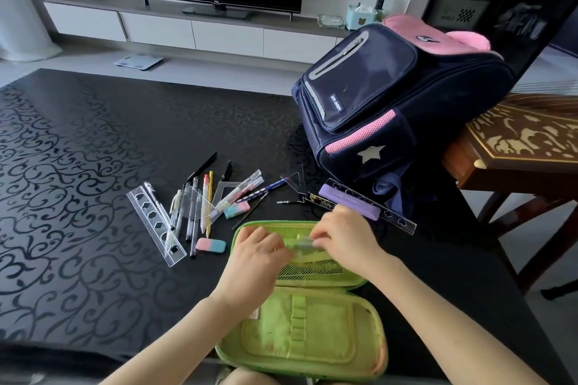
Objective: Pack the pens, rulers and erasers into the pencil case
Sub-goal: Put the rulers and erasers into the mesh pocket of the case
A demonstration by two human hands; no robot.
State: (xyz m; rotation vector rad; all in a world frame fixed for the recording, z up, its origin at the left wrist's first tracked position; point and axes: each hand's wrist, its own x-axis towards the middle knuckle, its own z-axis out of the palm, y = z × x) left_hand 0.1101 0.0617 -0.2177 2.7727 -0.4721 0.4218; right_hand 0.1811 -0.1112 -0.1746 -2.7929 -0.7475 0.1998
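The green pencil case (316, 331) lies open at the table's near edge, its mesh pocket on the far half. My left hand (256, 256) holds the mesh pocket's edge. My right hand (341, 237) pinches a clear item, blurred, over the pocket. Left of the case lies a heap of pens (200, 200), a clear stencil ruler (156, 225), a protractor and two pink-and-blue erasers (210, 245) (236, 209). Behind the case lie a clear set square (295, 183), a purple box (348, 201) and a long clear ruler (375, 205).
A navy and pink backpack (394, 97) stands at the back right of the black patterned table (78, 166). A carved wooden piece of furniture (519, 141) stands beside the table's right edge. A TV and low cabinet are beyond.
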